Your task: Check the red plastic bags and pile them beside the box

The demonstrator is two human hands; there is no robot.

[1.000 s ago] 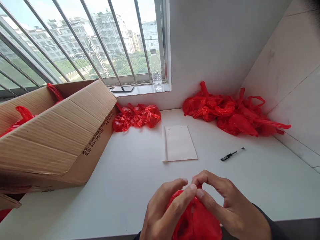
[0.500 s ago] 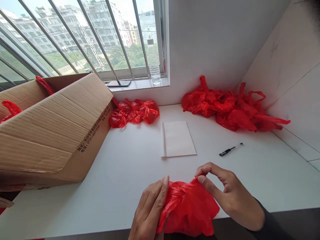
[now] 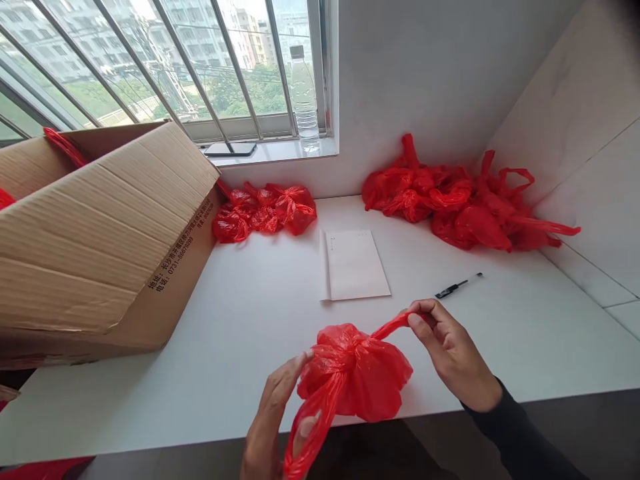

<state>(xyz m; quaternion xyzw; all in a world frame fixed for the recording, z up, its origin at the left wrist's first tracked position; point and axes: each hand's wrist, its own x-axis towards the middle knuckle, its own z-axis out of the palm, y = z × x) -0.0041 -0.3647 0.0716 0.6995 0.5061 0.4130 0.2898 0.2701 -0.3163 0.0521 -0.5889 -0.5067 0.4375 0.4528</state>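
A knotted red plastic bag (image 3: pixel 370 380) is at the table's front edge, between my two hands. My right hand (image 3: pixel 447 340) pinches one handle of the bag between thumb and fingertips and holds it stretched up to the right. On the other side, the thumb of my left hand (image 3: pixel 275 400) is hooked in the second handle loop, which hangs toward me. My left fingers are bent and rest against the bag's side. What the bag contains is hidden by the plastic.
On the white table (image 3: pixel 250 313) lie a notebook (image 3: pixel 355 267) and a black pen (image 3: pixel 459 285). Red bags (image 3: pixel 270 210) sit under the window, more (image 3: pixel 465 207) by the right wall. A cardboard box (image 3: pixel 125 240) stands left. A bottle (image 3: pixel 304 100) and phone (image 3: pixel 230 149) are on the sill.
The bag is now farther up in view, with its handles pulled apart. My right hand has drawn one handle out to the upper right; my left hand has shifted left, its thumb in the other loop.
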